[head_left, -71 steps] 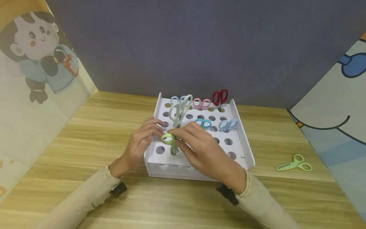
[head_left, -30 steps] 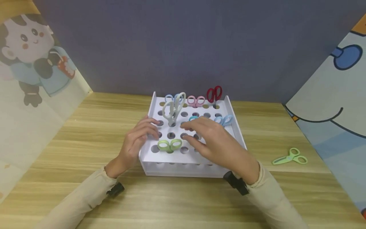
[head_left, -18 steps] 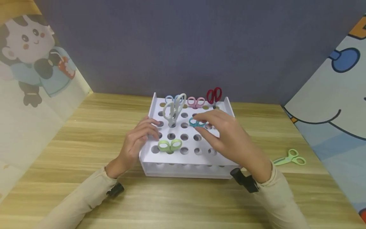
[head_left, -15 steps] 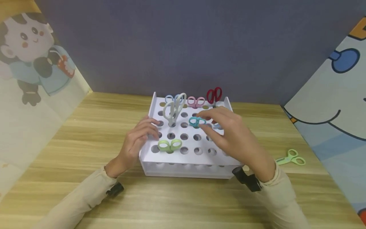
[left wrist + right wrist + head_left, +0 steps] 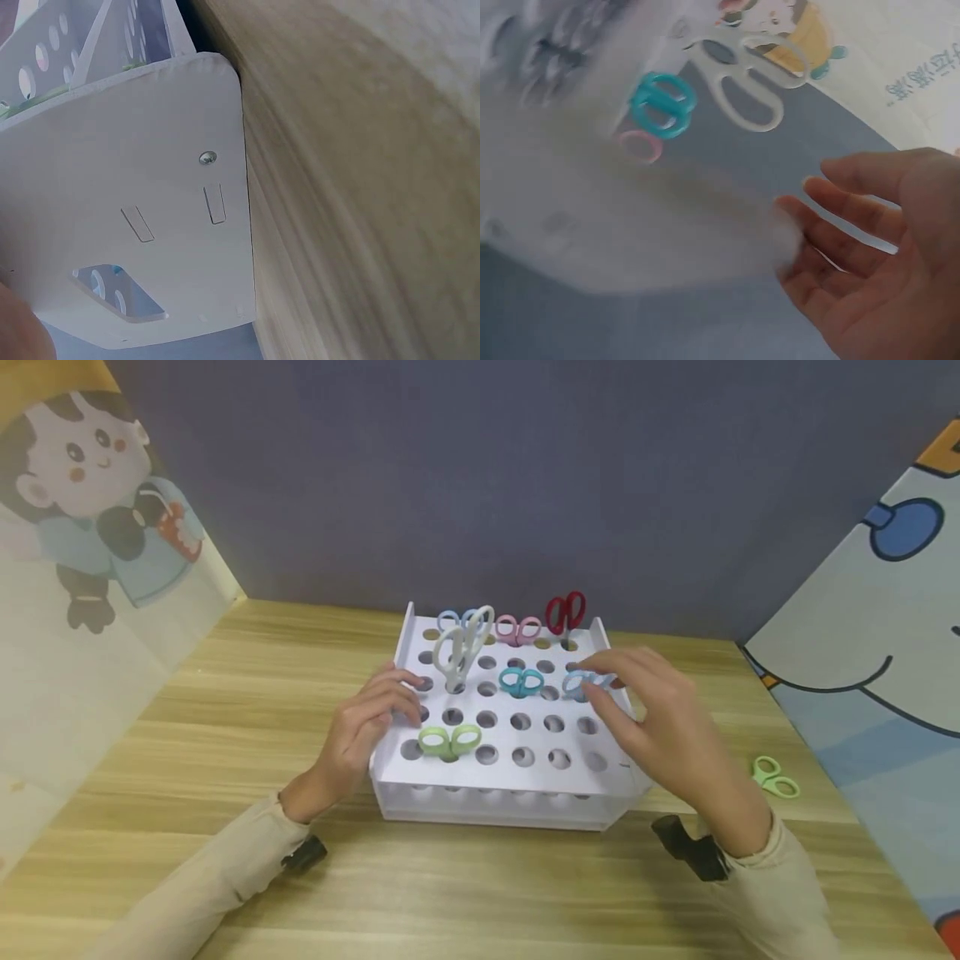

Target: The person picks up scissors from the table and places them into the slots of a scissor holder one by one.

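Observation:
A white rack point(image 5: 480, 781) with rows of round holes stands on the table, holding several pairs of scissors upright. My left hand point(image 5: 358, 735) holds its left side wall, fingers reaching over the top. My right hand point(image 5: 663, 722) is over the right side, thumb and fingers apart with nothing between them, close by the light blue scissors point(image 5: 576, 683). Nearer the middle stand teal scissors point(image 5: 521, 682) and taller white scissors point(image 5: 459, 653). Light green scissors point(image 5: 449, 741) stand in the front row. In the right wrist view the right hand's fingers point(image 5: 847, 232) are loosely bent.
Another pair of light green scissors point(image 5: 774, 778) lies on the table right of the rack, partly hidden by the right arm. Along the back row are pink scissors point(image 5: 517, 631), red scissors point(image 5: 565, 612) and another light blue pair point(image 5: 448, 621). A grey panel point(image 5: 480, 485) rises behind.
My right hand has let go of the light green scissors, which now stand in the front row. It has moved right past the teal scissors. My left hand has stayed on the rack.

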### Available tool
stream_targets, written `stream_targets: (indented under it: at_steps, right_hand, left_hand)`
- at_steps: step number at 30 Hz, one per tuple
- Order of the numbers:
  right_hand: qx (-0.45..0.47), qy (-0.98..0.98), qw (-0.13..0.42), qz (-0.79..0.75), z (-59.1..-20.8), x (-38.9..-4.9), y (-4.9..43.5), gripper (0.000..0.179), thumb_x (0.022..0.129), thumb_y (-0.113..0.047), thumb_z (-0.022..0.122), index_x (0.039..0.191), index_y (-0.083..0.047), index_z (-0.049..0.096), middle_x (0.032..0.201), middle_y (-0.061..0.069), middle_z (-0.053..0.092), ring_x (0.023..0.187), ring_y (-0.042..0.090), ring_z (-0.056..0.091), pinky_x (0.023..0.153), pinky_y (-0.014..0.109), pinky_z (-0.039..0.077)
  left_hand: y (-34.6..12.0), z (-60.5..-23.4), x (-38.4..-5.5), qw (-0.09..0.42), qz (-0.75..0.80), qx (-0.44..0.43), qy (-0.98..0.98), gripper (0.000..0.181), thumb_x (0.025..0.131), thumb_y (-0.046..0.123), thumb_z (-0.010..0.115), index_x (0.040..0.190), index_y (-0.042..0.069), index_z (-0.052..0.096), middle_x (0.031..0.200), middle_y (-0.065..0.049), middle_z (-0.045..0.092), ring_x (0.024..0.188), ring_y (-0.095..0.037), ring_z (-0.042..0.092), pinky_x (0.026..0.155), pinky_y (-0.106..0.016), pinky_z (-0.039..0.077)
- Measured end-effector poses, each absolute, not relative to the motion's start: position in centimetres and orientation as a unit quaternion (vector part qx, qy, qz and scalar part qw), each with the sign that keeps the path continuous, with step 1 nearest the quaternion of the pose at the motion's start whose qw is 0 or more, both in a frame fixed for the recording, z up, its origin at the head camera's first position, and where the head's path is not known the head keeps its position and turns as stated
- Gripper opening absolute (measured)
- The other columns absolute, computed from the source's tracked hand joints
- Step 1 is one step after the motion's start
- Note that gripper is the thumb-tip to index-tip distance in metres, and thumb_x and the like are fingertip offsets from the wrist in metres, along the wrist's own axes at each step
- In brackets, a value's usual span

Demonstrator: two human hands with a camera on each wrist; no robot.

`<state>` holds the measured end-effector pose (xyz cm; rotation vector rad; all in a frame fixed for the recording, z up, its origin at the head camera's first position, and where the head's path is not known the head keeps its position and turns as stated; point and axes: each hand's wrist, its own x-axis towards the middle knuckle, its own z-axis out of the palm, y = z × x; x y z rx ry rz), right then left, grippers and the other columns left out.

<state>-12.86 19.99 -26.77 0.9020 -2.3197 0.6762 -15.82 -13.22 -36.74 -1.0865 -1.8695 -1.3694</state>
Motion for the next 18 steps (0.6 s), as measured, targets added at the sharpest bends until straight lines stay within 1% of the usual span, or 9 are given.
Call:
stream_targets:
  at_steps: [3,6,9,11,13,16,18]
  right_hand:
    - [0.338,-0.857,0.299,0.250,-27.4,-12.6,21.4,0.027,0.083,0.003,0.071,0.110,-0.002,0.069,0.111,0.008,0.069,0.098,0.020,0.061,0.086,0.015,0.045]
    - [0.338,-0.853,0.313,0.245,-28.1,-12.5,22.9,0.030,0.080,0.005,0.071,0.110,0.000,0.070,0.111,0.010,0.069,0.100,0.023,0.061,0.093,0.011,0.041]
    - [0.327,-0.861,0.313,0.234,-28.9,-12.5,24.1,0.026,0.083,0.000,0.070,0.109,0.001,0.069,0.111,0.012,0.068,0.102,0.025,0.061,0.097,0.010,0.038]
    - [0.327,-0.859,0.319,0.233,-29.5,-12.7,24.8,0.024,0.086,-0.005,0.066,0.109,0.003,0.069,0.111,0.014,0.069,0.099,0.026,0.061,0.095,0.010,0.039]
    - [0.325,-0.855,0.327,0.237,-30.2,-12.9,25.5,0.024,0.086,-0.006,0.065,0.108,0.004,0.069,0.111,0.015,0.069,0.098,0.026,0.061,0.092,0.010,0.040]
    - [0.319,-0.849,0.342,0.247,-31.2,-13.1,26.6,0.025,0.083,-0.001,0.067,0.108,0.003,0.069,0.109,0.014,0.069,0.097,0.026,0.061,0.088,0.008,0.040]
    - [0.303,-0.854,0.342,0.248,-31.8,-13.1,27.4,0.028,0.079,0.005,0.070,0.107,0.002,0.069,0.108,0.014,0.069,0.097,0.027,0.061,0.086,0.008,0.040]
  left_hand:
    - [-13.0,-36.9,-16.0,0.287,-0.518,-0.409,-0.694,0.033,0.085,-0.001,0.033,0.080,0.001,0.066,0.092,-0.015,0.068,0.115,-0.036,0.057,0.119,-0.058,0.021]
    - [-12.8,-37.1,-16.1,0.289,-0.522,-0.410,-0.690,0.033,0.085,0.000,0.033,0.079,0.001,0.065,0.091,-0.015,0.067,0.114,-0.037,0.057,0.118,-0.060,0.021]
    - [-12.8,-37.1,-16.1,0.292,-0.522,-0.408,-0.690,0.033,0.085,0.000,0.032,0.079,0.001,0.065,0.090,-0.015,0.067,0.114,-0.037,0.057,0.118,-0.060,0.021]
    - [-12.9,-37.0,-16.0,0.292,-0.521,-0.407,-0.691,0.033,0.085,0.000,0.032,0.078,0.002,0.065,0.090,-0.015,0.067,0.114,-0.037,0.057,0.118,-0.060,0.021]
    - [-13.0,-37.0,-15.9,0.291,-0.521,-0.407,-0.691,0.033,0.085,0.000,0.032,0.078,0.002,0.065,0.090,-0.015,0.067,0.115,-0.036,0.057,0.118,-0.059,0.021]
    - [-13.1,-36.9,-15.9,0.291,-0.521,-0.408,-0.691,0.033,0.086,-0.001,0.032,0.078,0.002,0.065,0.090,-0.014,0.067,0.115,-0.036,0.057,0.119,-0.058,0.021]
    - [-13.1,-36.9,-15.9,0.290,-0.522,-0.408,-0.690,0.033,0.086,-0.001,0.033,0.078,0.002,0.065,0.090,-0.014,0.067,0.115,-0.036,0.057,0.119,-0.058,0.021]
